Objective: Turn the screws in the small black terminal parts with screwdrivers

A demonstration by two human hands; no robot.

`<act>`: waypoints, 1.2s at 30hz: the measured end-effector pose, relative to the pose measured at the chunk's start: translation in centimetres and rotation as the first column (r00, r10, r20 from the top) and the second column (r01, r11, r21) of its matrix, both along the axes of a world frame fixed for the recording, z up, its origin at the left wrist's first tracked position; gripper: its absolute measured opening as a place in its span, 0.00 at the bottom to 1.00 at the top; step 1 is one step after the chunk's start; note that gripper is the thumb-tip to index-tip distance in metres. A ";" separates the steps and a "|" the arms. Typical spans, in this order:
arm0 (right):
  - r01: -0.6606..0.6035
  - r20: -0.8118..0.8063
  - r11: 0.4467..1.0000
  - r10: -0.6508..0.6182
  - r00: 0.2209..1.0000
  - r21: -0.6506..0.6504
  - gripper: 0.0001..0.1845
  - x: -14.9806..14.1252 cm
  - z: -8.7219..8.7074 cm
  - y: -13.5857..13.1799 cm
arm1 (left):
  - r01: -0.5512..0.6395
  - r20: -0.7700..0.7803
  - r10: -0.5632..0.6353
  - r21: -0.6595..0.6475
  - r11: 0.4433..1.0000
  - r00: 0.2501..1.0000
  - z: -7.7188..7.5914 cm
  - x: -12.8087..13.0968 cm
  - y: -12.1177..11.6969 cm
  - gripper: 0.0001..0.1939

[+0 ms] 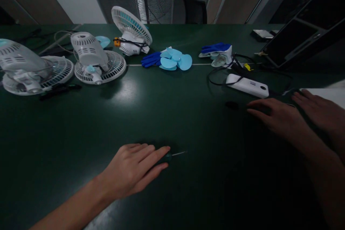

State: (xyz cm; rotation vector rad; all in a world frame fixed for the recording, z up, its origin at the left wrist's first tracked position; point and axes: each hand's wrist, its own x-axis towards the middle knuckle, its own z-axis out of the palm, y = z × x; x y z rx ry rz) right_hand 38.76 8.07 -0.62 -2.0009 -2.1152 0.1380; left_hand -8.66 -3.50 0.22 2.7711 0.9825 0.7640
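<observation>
My left hand [140, 167] is closed over a screwdriver [168, 156], low over the dark green table. Most of its dark green handle is under my fingers; the thin metal shaft points right. Further right, my right hand [280, 116] hovers over or rests on the table, fingers curved and thumb apart, with a dark gap between them. In the shadow I make out nothing held there. A small dark oval piece [231, 105] lies just left of its fingertips. Behind it is a white power strip [248, 85] with a black cable.
Another person's hand [320, 111] lies by white paper [334, 95] at right. White fan parts [90, 55] and a fan head [132, 30] stand at left. A light-blue fan blade [175, 59] sits by blue gloves [151, 59]. A black cabinet [304, 25] stands back right.
</observation>
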 end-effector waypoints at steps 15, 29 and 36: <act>0.262 0.039 0.957 -0.259 0.965 -0.122 0.16 0.8 0.4 0.5 | 0.005 -0.009 -0.004 0.028 1.000 1.000 -0.1 0.1 0.0 0.17; 0.260 -0.124 0.964 -0.251 0.960 0.062 0.21 -2.4 2.1 -0.8 | -0.001 0.000 0.001 0.010 1.000 1.000 -0.1 0.0 -0.1 0.17; 0.231 -0.205 0.969 -0.210 0.956 0.087 0.22 -2.3 1.7 -0.9 | 0.014 0.006 -0.014 -0.001 1.000 1.000 -0.1 -0.1 0.0 0.17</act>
